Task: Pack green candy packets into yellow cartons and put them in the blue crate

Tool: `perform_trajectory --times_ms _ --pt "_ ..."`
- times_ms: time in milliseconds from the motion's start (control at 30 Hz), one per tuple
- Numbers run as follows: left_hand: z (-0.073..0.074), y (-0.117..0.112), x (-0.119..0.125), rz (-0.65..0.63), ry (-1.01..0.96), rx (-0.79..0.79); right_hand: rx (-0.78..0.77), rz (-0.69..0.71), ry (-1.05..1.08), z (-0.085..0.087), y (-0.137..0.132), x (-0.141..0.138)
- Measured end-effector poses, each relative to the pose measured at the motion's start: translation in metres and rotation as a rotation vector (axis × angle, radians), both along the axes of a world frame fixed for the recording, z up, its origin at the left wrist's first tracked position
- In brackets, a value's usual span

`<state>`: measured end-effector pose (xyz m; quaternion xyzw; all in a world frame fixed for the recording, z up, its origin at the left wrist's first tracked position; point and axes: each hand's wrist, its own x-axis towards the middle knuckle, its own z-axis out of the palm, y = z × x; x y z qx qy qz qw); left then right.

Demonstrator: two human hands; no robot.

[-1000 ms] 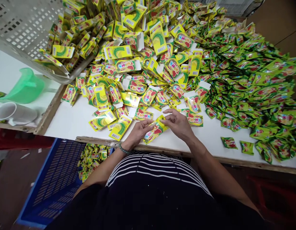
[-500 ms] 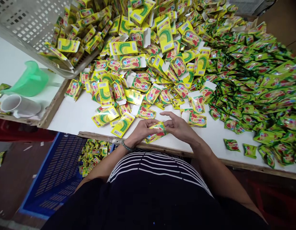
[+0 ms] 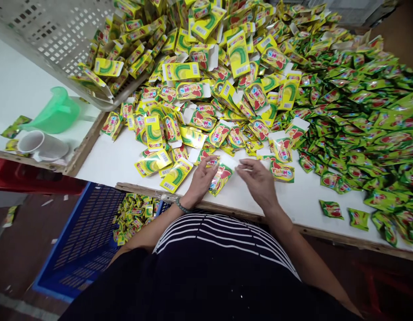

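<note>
At the near edge of our white table (image 3: 106, 167), our left hand (image 3: 200, 179) grips a candy carton (image 3: 222, 177), its flap end turned toward our right hand (image 3: 258, 182), which is loosely open and empty just beside it. Green sachets (image 3: 360, 116) are heaped within reach.

Your white surface (image 3: 109, 165) with its wooden front edge: a heap of yellow-green cardboard cartons (image 3: 206, 89) lies at centre, a spread of green foil sachets (image 3: 360, 102) to your right, two loose sachets (image 3: 331, 208) apart near the edge.
</note>
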<state>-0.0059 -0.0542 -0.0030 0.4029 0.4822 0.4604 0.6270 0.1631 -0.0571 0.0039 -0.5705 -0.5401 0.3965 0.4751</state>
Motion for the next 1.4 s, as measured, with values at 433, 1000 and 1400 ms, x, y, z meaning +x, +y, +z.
perform_trajectory --times_ms 433,1000,1400 --pt "-0.002 -0.004 0.001 -0.059 -0.048 -0.011 -0.145 0.231 0.071 -0.001 0.001 -0.002" --pt "0.004 -0.007 -0.001 -0.137 0.039 0.064 -0.385 0.228 0.326 -0.007 0.004 0.014" --pt "-0.004 -0.011 0.005 0.029 0.098 0.138 0.056 0.225 -0.093 -0.010 -0.024 0.001"
